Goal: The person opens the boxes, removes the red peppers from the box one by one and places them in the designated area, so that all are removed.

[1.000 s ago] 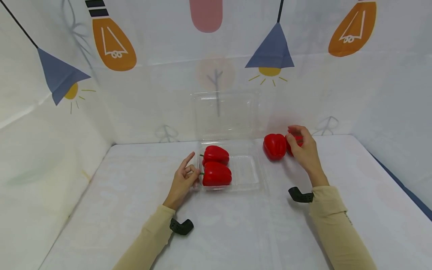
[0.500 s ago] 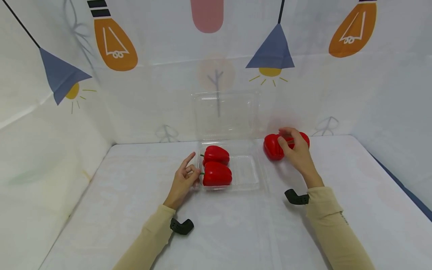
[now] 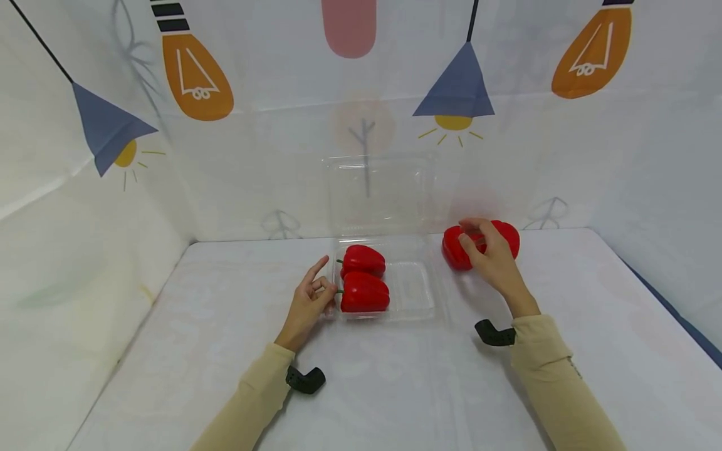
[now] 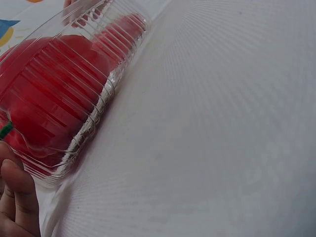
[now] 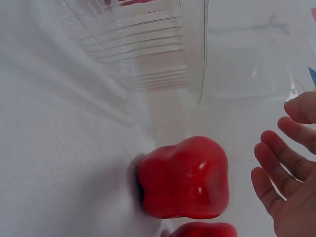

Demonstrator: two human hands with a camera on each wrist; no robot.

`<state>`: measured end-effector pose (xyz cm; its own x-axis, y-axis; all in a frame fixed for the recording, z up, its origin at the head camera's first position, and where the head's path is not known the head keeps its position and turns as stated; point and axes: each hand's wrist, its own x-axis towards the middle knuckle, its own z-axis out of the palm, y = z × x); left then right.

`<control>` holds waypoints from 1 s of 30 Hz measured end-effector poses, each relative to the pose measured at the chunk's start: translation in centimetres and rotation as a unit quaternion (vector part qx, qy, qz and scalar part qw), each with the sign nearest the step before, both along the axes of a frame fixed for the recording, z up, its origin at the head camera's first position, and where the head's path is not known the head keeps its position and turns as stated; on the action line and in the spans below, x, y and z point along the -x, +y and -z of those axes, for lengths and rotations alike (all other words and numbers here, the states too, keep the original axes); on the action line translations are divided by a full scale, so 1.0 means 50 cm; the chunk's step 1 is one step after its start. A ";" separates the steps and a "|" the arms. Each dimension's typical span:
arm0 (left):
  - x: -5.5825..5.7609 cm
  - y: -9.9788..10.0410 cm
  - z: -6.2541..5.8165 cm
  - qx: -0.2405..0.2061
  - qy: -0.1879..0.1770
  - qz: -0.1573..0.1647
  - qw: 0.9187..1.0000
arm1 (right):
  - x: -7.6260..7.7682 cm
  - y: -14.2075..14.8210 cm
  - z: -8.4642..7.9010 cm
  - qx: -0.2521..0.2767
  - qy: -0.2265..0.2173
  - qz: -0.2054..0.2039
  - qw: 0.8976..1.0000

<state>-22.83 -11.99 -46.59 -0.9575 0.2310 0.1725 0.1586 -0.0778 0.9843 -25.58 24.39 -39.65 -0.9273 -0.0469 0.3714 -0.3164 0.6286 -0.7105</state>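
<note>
A clear plastic clamshell container (image 3: 410,285) stands at the table's middle with its lid raised. Two red bell peppers, a front one (image 3: 365,293) and a rear one (image 3: 363,259), lie in its left half, green stems pointing left. At the container's left edge, my left hand (image 3: 306,305) pinches the rim, index finger extended. My right hand (image 3: 497,263) hovers over two more red bell peppers, the nearer (image 3: 454,252) and the farther (image 3: 510,237), partly covering them. In the right wrist view, its spread fingers (image 5: 277,170) are apart from the nearer pepper (image 5: 185,178).
A transparent lid (image 3: 378,194) leans up toward the printed back curtain (image 3: 265,169). White cloth covers the table (image 3: 372,388). Dark wrist mounts, left (image 3: 305,380) and right (image 3: 494,333), jut from the beige sleeves.
My right hand has moved left from the farther loose pepper to over the nearer one, uncovering the farther one. The left hand stays at the container's edge.
</note>
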 end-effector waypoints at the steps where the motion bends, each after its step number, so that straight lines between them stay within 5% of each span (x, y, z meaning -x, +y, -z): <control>1: 0.000 0.000 0.000 -0.001 0.001 0.000 1.000 | 0.000 -0.001 0.001 -0.003 0.000 -0.003 1.000; 30: 0.002 0.003 -0.002 0.015 0.002 -0.010 1.000 | -0.007 -0.045 0.001 -0.042 -0.004 -0.093 0.995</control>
